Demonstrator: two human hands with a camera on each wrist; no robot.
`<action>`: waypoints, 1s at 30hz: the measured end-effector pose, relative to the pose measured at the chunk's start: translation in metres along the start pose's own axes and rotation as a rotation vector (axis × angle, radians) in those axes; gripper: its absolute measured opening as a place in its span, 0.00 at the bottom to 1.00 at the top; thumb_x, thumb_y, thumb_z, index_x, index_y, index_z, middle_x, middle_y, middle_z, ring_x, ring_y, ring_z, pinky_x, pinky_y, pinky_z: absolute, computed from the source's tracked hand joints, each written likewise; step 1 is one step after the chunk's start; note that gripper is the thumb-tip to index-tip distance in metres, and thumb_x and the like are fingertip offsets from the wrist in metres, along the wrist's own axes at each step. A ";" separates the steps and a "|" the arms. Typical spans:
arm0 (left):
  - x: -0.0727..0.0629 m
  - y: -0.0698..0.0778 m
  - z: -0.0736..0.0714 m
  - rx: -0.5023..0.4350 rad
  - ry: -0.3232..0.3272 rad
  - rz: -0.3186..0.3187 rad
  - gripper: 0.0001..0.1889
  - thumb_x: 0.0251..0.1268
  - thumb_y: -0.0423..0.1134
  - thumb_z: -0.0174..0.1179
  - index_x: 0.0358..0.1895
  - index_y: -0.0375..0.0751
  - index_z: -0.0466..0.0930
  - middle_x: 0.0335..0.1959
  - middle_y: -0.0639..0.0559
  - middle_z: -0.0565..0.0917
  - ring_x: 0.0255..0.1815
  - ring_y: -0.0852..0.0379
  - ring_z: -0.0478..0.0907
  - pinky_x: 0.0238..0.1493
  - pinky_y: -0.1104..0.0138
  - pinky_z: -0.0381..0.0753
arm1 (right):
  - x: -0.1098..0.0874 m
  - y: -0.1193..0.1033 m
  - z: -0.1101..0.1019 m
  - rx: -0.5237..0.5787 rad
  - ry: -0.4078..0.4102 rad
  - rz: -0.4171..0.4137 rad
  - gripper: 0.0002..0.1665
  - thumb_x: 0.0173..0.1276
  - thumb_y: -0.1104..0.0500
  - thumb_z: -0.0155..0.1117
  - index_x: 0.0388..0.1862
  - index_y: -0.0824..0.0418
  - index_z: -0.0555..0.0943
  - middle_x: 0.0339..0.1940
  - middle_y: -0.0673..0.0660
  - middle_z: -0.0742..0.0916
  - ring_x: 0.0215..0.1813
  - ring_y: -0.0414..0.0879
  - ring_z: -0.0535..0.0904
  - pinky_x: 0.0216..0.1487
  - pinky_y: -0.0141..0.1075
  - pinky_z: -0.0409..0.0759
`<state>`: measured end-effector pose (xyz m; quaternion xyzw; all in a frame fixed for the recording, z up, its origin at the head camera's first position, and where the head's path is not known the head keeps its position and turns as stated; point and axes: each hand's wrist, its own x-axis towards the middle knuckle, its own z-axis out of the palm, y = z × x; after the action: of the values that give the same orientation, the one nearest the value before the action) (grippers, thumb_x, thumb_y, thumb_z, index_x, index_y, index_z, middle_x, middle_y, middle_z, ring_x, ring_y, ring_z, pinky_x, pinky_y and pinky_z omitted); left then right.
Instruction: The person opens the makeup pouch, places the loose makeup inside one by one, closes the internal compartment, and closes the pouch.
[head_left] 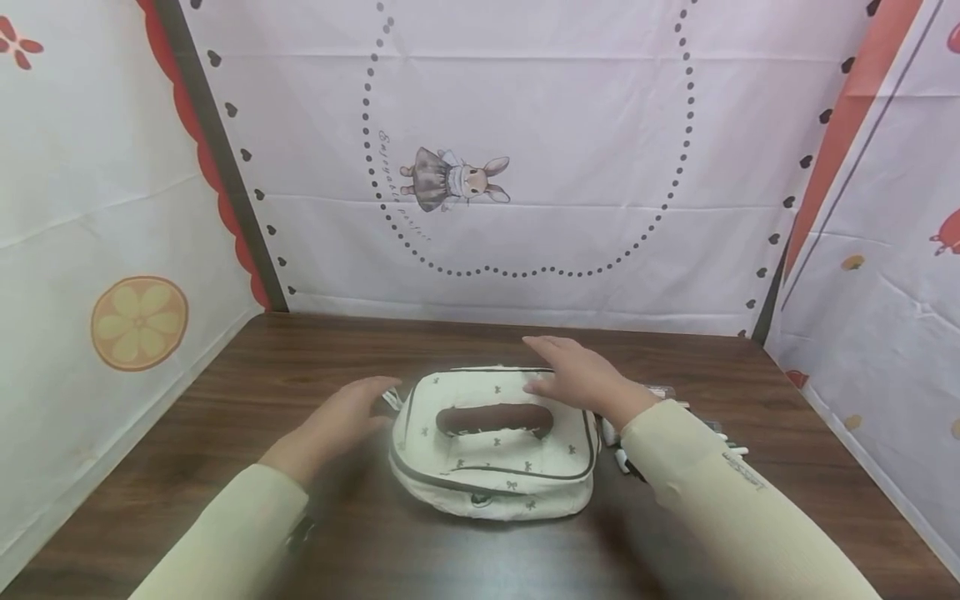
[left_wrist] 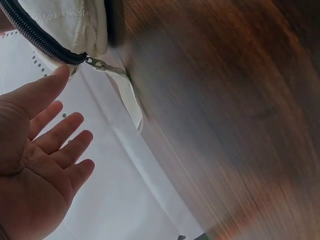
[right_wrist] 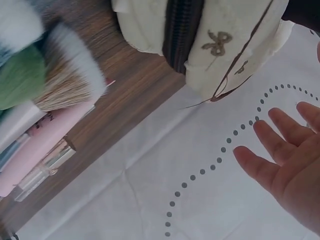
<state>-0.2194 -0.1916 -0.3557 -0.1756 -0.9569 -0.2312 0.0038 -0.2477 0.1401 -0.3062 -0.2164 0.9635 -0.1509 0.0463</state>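
Note:
A cream makeup bag [head_left: 498, 467] printed with small bows stands on the table, its dark zipper running round the side. Across its top is a dark brown oblong strip [head_left: 495, 418], which looks like a handle. My left hand [head_left: 333, 429] is beside the bag's left end, fingers extended. In the left wrist view its thumb tip lies close to the zipper [left_wrist: 42, 37]; whether they touch I cannot tell. A pale pull tab [left_wrist: 127, 95] hangs from the zipper. Over the bag's back right corner is my right hand [head_left: 581, 379], fingers spread and holding nothing.
Makeup brushes [right_wrist: 70, 70] and slim tubes [right_wrist: 45, 170] lie to the right of the bag, partly hidden by my right sleeve in the head view. The brown wooden table [head_left: 337, 342] is bordered by printed white cloth [head_left: 525, 233] at the back and both sides.

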 end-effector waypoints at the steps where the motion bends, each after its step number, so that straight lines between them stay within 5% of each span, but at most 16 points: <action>1: 0.001 0.000 0.000 -0.012 -0.010 -0.008 0.28 0.59 0.30 0.64 0.64 0.31 0.70 0.64 0.34 0.73 0.67 0.35 0.66 0.67 0.44 0.62 | 0.002 -0.001 0.000 0.007 -0.008 -0.001 0.45 0.67 0.45 0.63 0.77 0.54 0.56 0.75 0.60 0.64 0.75 0.59 0.58 0.70 0.56 0.62; 15: 0.014 -0.008 0.006 -0.031 -0.034 -0.010 0.22 0.58 0.32 0.63 0.58 0.32 0.77 0.55 0.37 0.80 0.60 0.37 0.74 0.63 0.44 0.69 | 0.027 -0.008 0.005 -0.018 -0.036 -0.075 0.42 0.67 0.47 0.63 0.75 0.58 0.60 0.73 0.59 0.69 0.73 0.56 0.62 0.71 0.51 0.62; 30: 0.028 -0.006 0.018 -0.037 -0.076 -0.040 0.16 0.60 0.44 0.64 0.50 0.45 0.83 0.46 0.48 0.86 0.56 0.44 0.79 0.64 0.46 0.69 | 0.047 -0.013 0.014 0.015 -0.096 -0.081 0.37 0.67 0.48 0.64 0.72 0.57 0.66 0.70 0.56 0.73 0.71 0.54 0.66 0.71 0.49 0.63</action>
<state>-0.2468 -0.1792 -0.3724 -0.1649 -0.9553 -0.2419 -0.0403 -0.2823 0.1047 -0.3169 -0.2617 0.9495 -0.1492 0.0878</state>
